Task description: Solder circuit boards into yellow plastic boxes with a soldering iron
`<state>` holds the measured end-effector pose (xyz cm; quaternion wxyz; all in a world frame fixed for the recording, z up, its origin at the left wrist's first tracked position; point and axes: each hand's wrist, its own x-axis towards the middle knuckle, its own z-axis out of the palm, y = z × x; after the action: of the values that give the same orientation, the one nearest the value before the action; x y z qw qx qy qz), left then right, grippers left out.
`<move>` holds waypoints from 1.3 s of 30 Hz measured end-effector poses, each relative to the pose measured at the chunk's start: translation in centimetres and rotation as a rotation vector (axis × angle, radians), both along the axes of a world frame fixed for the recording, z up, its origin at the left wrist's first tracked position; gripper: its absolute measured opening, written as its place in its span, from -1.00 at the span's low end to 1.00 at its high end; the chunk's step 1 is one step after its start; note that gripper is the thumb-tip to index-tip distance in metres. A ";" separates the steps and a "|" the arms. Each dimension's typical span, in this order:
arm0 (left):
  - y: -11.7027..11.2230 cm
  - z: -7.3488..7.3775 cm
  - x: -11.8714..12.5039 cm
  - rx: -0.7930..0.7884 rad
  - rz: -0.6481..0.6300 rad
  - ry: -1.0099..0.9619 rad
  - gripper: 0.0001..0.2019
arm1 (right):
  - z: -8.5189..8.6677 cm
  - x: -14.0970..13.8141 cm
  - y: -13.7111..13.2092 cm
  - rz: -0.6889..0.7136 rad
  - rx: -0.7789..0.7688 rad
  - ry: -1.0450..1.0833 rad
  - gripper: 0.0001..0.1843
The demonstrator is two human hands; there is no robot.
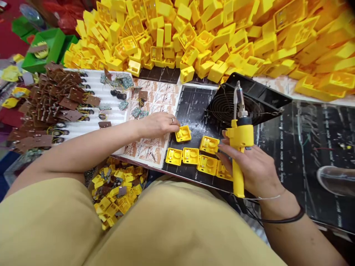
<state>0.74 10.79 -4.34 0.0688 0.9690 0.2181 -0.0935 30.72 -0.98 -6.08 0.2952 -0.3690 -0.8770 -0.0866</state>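
My right hand (251, 168) is closed around a yellow soldering iron (240, 142), held upright with its metal tip pointing up. My left hand (156, 123) reaches across the board, fingers curled onto a yellow plastic housing (183, 133) lying open side up. Several more open yellow housings (191, 155) lie in a loose row on the black sheet between my hands. A ring shows on my left hand, and a black band and thin bracelet sit on my right wrist.
A huge heap of yellow housings (210, 37) fills the back. A black fan (235, 105) stands behind the iron. Brown circuit boards with wires (58, 99) pile at the left beside green bins (46, 48). A box of assembled yellow parts (116, 192) sits by my knee.
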 end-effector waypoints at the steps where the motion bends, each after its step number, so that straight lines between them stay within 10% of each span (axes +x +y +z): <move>1: -0.3 -0.4 0.2 -0.003 -0.030 -0.034 -0.70 | 0.0 -0.1 0.0 -0.002 0.008 0.008 -0.67; 6: -0.2 -1.1 2.1 0.045 -0.067 -0.228 -0.69 | -0.5 0.6 -0.9 -0.018 -0.001 0.053 -0.67; 11: 6.5 -1.1 4.7 0.312 0.567 -0.422 -0.60 | -0.6 1.5 -2.1 -0.067 0.019 0.093 -0.61; 15: 12.0 -0.8 6.1 0.113 0.950 -0.345 -0.63 | -0.1 1.9 -2.9 -0.105 0.006 0.058 -0.53; 23: 6.8 2.2 1.3 0.057 0.620 -0.143 -0.70 | -0.8 3.1 -3.9 -0.162 -0.001 0.048 -0.55; 27: 4.2 2.4 0.2 0.128 0.687 -0.083 -0.62 | -1.2 2.6 -3.3 -0.134 0.013 0.044 -0.58; 35: 9.8 -0.1 5.0 0.086 0.940 -0.134 -0.40 | -0.4 1.4 -3.4 -0.109 0.028 0.083 -0.51; 39: 8.1 1.1 4.9 0.078 0.863 0.038 -0.44 | 0.4 1.7 -4.3 -0.174 0.059 0.013 -0.43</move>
<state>5.62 18.88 -3.22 0.0611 0.7890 0.6079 -0.0656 32.40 -5.24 -5.67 0.3032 -0.4357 -0.8367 -0.1351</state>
